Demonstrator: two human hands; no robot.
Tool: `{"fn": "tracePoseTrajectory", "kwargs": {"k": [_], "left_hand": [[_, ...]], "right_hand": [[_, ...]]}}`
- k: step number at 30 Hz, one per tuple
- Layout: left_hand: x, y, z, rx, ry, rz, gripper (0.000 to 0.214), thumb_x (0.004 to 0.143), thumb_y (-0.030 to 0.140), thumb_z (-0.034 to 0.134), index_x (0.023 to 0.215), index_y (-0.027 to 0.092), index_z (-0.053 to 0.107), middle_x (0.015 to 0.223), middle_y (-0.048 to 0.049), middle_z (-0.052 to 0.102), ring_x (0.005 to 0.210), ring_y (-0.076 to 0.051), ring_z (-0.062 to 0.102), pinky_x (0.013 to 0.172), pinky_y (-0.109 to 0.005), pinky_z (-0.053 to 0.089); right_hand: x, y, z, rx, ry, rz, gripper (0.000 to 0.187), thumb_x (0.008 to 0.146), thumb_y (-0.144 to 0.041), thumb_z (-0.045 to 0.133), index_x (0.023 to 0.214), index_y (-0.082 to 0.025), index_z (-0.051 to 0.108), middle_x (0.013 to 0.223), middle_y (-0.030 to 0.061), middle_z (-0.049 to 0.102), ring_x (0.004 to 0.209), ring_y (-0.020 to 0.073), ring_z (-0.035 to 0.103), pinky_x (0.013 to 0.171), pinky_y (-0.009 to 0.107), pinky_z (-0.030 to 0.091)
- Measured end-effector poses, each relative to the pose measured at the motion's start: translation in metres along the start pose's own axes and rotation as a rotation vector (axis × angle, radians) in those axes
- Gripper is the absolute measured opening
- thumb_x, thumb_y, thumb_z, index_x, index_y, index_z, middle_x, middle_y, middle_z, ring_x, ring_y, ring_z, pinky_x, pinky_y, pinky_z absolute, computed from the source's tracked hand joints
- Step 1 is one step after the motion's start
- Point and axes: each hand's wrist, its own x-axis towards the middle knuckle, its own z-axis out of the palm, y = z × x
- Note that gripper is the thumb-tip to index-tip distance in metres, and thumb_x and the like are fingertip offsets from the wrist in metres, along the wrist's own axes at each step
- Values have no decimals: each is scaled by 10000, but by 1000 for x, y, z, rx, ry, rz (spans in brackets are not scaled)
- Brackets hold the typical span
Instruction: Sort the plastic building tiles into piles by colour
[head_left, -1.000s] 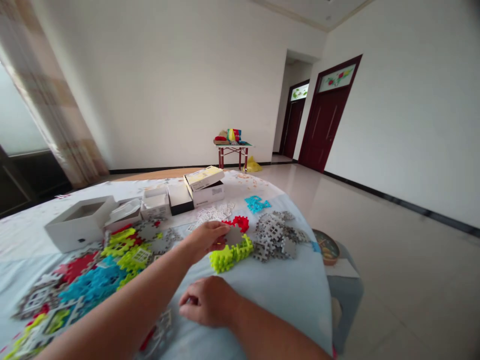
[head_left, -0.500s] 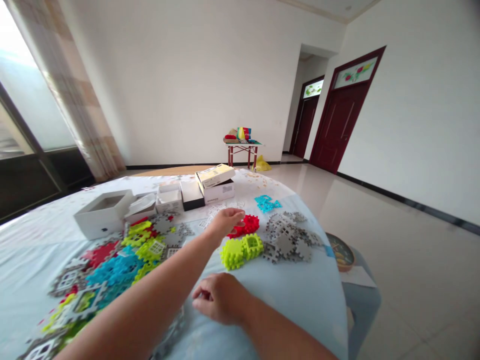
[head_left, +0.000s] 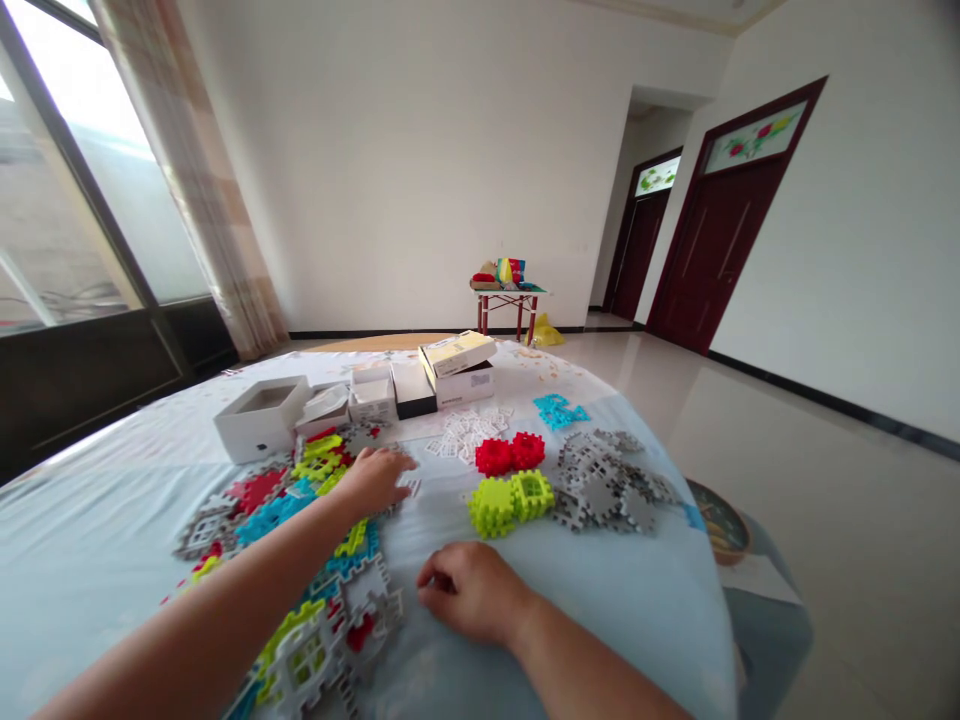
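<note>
My left hand (head_left: pixel 375 478) reaches over the right side of a mixed pile of interlocking plastic building tiles (head_left: pixel 274 512), fingers stretched and apart. Beside its fingertips lies a small white window piece (head_left: pixel 409 486). My right hand (head_left: pixel 472 595) rests on the cloth with fingers curled in; nothing shows in them. Sorted groups lie ahead of it: lime green tiles (head_left: pixel 493 507), red tiles (head_left: pixel 494 457), grey tiles (head_left: pixel 600 490), blue tiles (head_left: pixel 556 411) and white window frames (head_left: pixel 469 432). My left forearm hides part of the mixed pile.
A row of boxes stands farther back: a white box (head_left: pixel 262 420), smaller open boxes (head_left: pixel 373 397) and a box with a tilted lid (head_left: pixel 459 352). The round table's edge curves along the right, with a stool (head_left: pixel 772 620) beyond it. A small table (head_left: pixel 510 293) stands by the wall.
My left hand has moved left from above the red tiles to the mixed pile, and its fingers have spread. The view has swung left. My right hand stays curled on the cloth.
</note>
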Motion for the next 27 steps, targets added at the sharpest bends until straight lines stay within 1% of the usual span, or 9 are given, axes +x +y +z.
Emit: {"fn": "tracePoseTrajectory", "kwargs": {"k": [5,8,12,15,18,19,21,24,27], "left_hand": [[6,7,6,30,-36,2,409,560,207,616,968,241,635,937,-53,681,984,-258,547,917,-438,265],[9,11,4,-10,-10,-32,396,587,264,602,982,240,628,909,-49,676,948,-245,563,897,-407,299],[15,9,3,-163,6,-116,419,663,409,526,1015,199,611,859,-57,673,764,-193,612,722,-298,416],[27,7,5,-327,-46,-193,416,634,432,560,937,155,626,730,-44,676,548,-152,601,572,-261,443],[48,8,9,-479,-49,-259,393,605,427,611,860,128,633,643,-53,666,520,-159,607,508,-251,454],[55,10,10,-523,-18,-272,411,621,439,603,878,119,629,672,-72,672,566,-167,623,515,-248,463],[70,14,9,-593,76,-278,500,678,475,549,1008,102,591,846,-125,678,690,-168,640,560,-242,484],[82,16,5,-620,193,-263,647,718,518,483,1204,92,463,1135,-173,581,823,-157,626,633,-234,495],[77,6,-2,-537,226,-246,655,686,520,511,1183,95,493,1126,-154,589,841,-183,616,680,-267,492]], "right_hand": [[0,1,0,3,-4,6,217,754,-278,520,891,-198,668,773,24,670,683,117,597,642,176,413],[-1,0,-1,1,-6,9,214,754,-274,519,887,-201,669,769,21,668,681,114,594,642,174,412],[-1,-1,-2,0,-10,-2,214,753,-273,516,889,-211,670,763,14,665,685,112,591,642,173,407],[-1,-1,-2,-8,-11,-2,214,749,-272,515,884,-213,671,763,13,662,678,109,586,635,171,402],[0,-1,-3,-23,-26,6,219,748,-264,507,889,-214,667,765,11,663,669,106,581,621,168,396],[1,-1,-3,-32,-33,8,219,749,-266,506,890,-217,666,763,9,663,670,107,581,617,170,394],[1,0,-3,-54,-44,8,217,751,-280,506,885,-222,666,752,6,664,680,114,584,615,176,388],[1,1,-2,-75,-47,3,214,755,-301,507,878,-227,665,747,4,662,691,121,586,616,186,384],[0,1,-2,-56,-45,8,211,756,-291,510,886,-225,662,751,3,658,679,116,580,615,183,387]]}}
